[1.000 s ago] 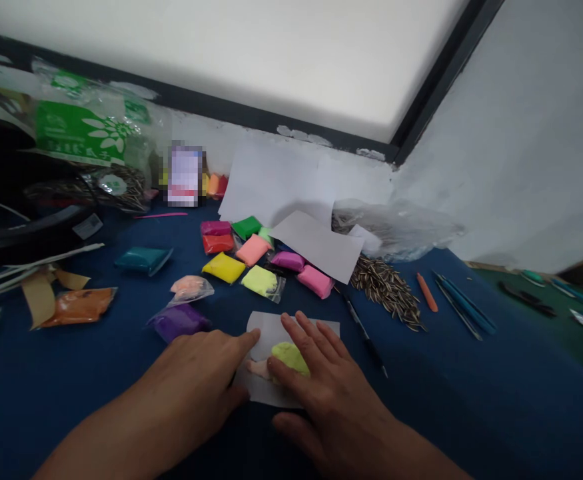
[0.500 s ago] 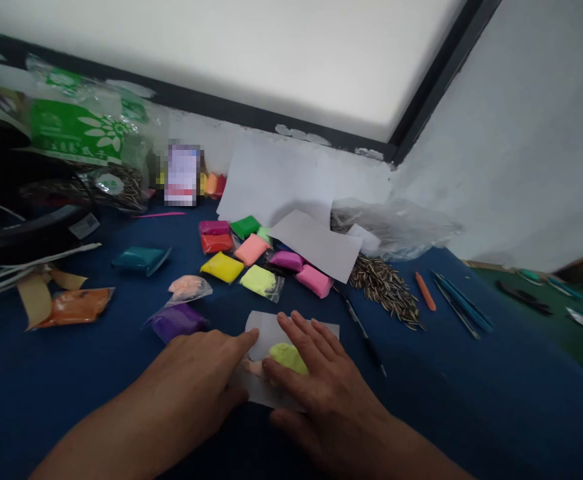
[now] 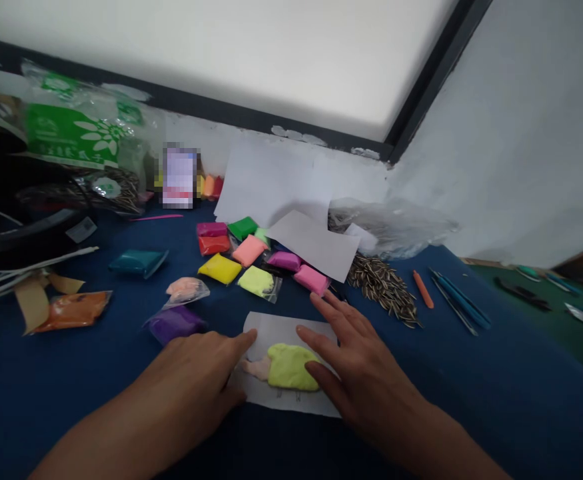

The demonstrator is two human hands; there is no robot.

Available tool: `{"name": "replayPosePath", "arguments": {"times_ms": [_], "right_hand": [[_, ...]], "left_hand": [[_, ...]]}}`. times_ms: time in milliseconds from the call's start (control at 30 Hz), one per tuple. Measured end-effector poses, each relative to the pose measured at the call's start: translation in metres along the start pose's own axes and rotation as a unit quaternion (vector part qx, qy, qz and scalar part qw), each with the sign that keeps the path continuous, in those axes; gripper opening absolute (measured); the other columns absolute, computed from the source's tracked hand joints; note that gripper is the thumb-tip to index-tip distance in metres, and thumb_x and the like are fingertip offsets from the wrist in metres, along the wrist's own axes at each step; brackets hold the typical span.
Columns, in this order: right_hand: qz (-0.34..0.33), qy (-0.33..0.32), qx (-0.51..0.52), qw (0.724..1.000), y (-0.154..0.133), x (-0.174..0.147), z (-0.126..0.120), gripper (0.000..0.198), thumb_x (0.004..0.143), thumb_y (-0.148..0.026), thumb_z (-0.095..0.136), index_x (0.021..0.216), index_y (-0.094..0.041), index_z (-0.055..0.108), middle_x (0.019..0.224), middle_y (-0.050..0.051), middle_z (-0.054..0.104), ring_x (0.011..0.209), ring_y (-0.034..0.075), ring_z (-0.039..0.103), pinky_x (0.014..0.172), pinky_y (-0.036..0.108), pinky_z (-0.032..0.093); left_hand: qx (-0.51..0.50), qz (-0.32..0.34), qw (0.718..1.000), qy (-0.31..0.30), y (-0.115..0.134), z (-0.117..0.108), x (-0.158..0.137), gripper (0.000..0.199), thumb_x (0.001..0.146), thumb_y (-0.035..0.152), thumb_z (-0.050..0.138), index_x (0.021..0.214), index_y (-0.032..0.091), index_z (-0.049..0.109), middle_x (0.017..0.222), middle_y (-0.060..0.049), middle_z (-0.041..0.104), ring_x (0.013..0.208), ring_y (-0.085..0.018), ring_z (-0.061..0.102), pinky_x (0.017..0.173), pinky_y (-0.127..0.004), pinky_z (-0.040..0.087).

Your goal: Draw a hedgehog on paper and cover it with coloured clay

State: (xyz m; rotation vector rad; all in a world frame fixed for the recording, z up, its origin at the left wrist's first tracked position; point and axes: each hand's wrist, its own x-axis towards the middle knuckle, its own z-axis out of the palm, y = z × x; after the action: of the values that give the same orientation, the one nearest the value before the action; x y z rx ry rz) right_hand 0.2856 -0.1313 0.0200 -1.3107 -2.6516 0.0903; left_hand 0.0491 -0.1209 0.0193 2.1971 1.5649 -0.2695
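A small sheet of white paper lies on the blue table before me. Pressed flat on it is a yellow-green clay shape with a pale pink clay piece at its left end. Short drawn lines show below the green clay. My left hand holds the paper down by its left edge, index finger on top and the other fingers curled under. Over the right side of the paper, my right hand is open with fingers spread, its thumb at the clay's right end; whether it touches is unclear.
Several clay packets lie beyond the paper, among them a yellow packet, a pink packet and a purple packet. Sunflower seeds are heaped right of them. Blue tweezers and an orange tool lie further right.
My right hand has moved right and lifted off the yellow-green clay, uncovering most of it and the drawn lines. My left hand stays at the paper's left edge.
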Motion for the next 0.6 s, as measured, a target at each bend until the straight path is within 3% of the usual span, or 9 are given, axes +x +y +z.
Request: {"name": "replayPosePath", "arguments": {"times_ms": [300, 467, 600], "right_hand": [[0.016, -0.104, 0.025, 0.994, -0.006, -0.008, 0.002, 0.049, 0.097, -0.029, 0.062, 0.145, -0.020, 0.056, 0.163, 0.025, 0.028, 0.152, 0.042, 0.021, 0.115, 0.067, 0.030], [-0.007, -0.106, 0.061, 0.993, -0.008, -0.001, 0.004, 0.052, 0.100, -0.042, 0.057, 0.148, -0.022, 0.053, 0.165, 0.023, 0.024, 0.153, 0.039, 0.018, 0.118, 0.062, 0.026], [-0.022, -0.096, 0.074, 0.992, -0.007, 0.001, 0.009, 0.049, 0.101, -0.047, 0.052, 0.144, -0.023, 0.057, 0.165, 0.022, 0.026, 0.153, 0.039, 0.018, 0.120, 0.060, 0.024]], "left_hand": [[-0.021, 0.035, 0.999, 0.030, -0.004, 0.012, 0.001, 0.075, 0.082, 0.016, 0.051, 0.155, 0.030, 0.041, 0.096, -0.009, 0.077, 0.086, -0.030, 0.073, 0.080, -0.043, 0.054], [-0.033, 0.039, 0.999, 0.007, -0.005, 0.013, 0.002, 0.073, 0.083, 0.017, 0.053, 0.155, 0.028, 0.042, 0.114, -0.011, 0.076, 0.102, -0.034, 0.070, 0.088, -0.046, 0.052], [-0.046, 0.052, 0.997, 0.016, -0.008, 0.019, 0.003, 0.074, 0.083, 0.014, 0.051, 0.154, 0.030, 0.042, 0.111, -0.008, 0.076, 0.099, -0.032, 0.071, 0.087, -0.044, 0.053]]}}
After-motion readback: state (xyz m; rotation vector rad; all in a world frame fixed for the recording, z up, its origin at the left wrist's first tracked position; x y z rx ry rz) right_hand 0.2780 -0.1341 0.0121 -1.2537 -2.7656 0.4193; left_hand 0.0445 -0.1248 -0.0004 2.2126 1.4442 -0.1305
